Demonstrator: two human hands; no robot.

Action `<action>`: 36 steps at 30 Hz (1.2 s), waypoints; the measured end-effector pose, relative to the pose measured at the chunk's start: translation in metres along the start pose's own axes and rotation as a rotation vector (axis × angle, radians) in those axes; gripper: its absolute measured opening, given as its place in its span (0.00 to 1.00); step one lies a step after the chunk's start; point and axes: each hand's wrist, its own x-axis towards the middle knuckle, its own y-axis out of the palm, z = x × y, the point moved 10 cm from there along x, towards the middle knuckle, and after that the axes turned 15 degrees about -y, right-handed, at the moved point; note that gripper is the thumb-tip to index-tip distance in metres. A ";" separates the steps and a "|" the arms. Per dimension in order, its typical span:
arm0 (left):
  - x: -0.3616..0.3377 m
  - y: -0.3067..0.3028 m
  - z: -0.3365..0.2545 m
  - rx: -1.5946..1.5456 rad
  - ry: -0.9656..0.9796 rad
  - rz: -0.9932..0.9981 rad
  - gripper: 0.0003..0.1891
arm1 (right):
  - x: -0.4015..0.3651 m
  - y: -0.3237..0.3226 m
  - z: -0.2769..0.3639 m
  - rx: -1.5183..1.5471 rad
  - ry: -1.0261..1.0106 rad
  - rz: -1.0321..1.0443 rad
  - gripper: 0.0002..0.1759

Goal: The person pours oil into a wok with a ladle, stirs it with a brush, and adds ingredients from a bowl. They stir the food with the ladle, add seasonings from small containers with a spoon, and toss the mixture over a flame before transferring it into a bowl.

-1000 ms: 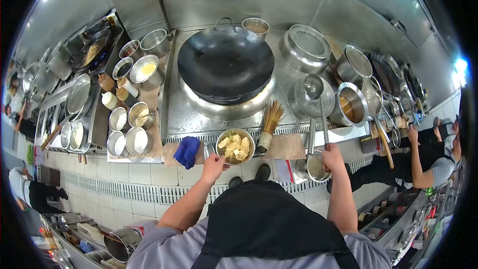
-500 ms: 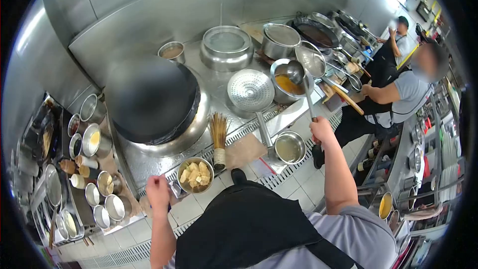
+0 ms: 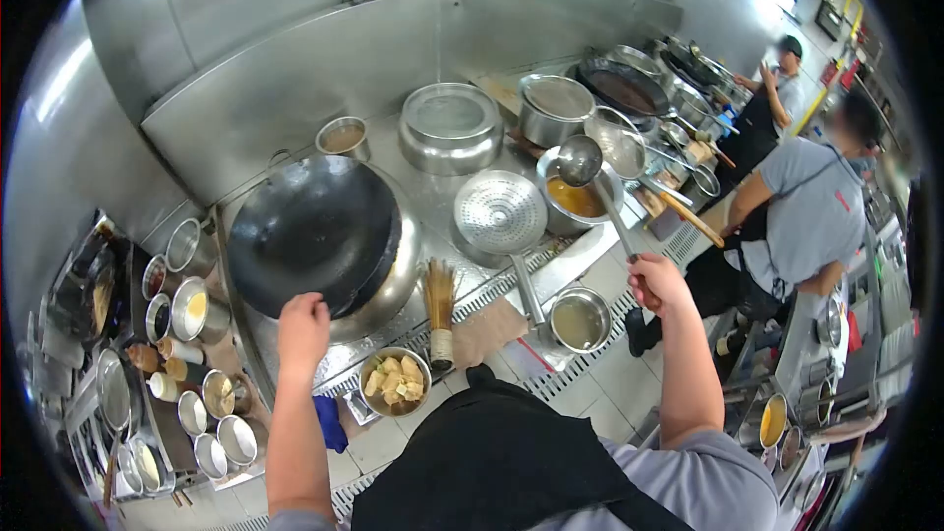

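While your right hand (image 3: 657,282) clenches the ladle (image 3: 580,159) over the sauce pot (image 3: 575,199) and your left hand (image 3: 303,329) meets the wok (image 3: 315,231) rim, grip unclear, a tilt could spill hot liquid.

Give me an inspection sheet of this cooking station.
Surface: stainless steel cooking range, crowded with pots.
Job's things: large black round wok on its burner; long-handled steel ladle, its bowl above a steel pot of orange-brown liquid.
Clutter: steel bowl of pale food chunks, bamboo brush, perforated steel skimmer, blue cloth.
Hands: left hand at the wok's near rim, grip unclear; right hand closed on the ladle handle.
Cables: nothing seen.
Surroundings: person in a grey shirt at the next station, right.
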 end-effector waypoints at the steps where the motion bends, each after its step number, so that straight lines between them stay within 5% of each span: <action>1: 0.003 0.012 -0.002 0.044 -0.056 0.107 0.11 | -0.005 0.004 0.005 0.015 -0.054 0.049 0.03; 5: 0.009 0.057 0.008 0.194 -0.138 0.323 0.19 | -0.043 0.045 0.020 0.177 -0.008 0.147 0.16; 11: 0.004 0.073 0.002 0.293 -0.120 0.130 0.20 | -0.062 0.154 0.011 0.221 0.075 0.455 0.16; 16: 0.006 0.084 0.002 0.255 -0.159 0.146 0.19 | -0.055 0.213 0.022 0.152 -0.084 0.517 0.15; 19: 0.002 0.084 0.009 0.246 -0.159 0.164 0.19 | -0.046 0.192 0.028 0.184 -0.072 0.520 0.14; 21: 0.004 0.077 0.006 0.097 -0.080 0.099 0.21 | -0.042 0.171 0.027 0.121 -0.077 0.470 0.16; 23: 0.007 0.061 0.021 -0.256 -0.229 0.120 0.18 | -0.040 0.157 0.018 0.083 -0.071 0.467 0.16; 27: -0.023 -0.023 0.043 -0.492 -0.197 -0.277 0.09 | -0.051 0.155 -0.025 0.289 0.097 0.458 0.16; 29: -0.047 -0.033 0.073 -0.489 -0.282 -0.304 0.07 | -0.032 0.145 -0.051 -0.624 -0.259 0.346 0.17; 32: -0.094 -0.028 0.109 -0.514 -0.386 -0.259 0.07 | -0.039 0.156 -0.062 -0.025 -0.003 0.370 0.09; 36: -0.151 -0.008 0.135 -0.532 -0.671 -0.110 0.07 | 0.015 0.160 -0.027 0.317 0.081 0.304 0.07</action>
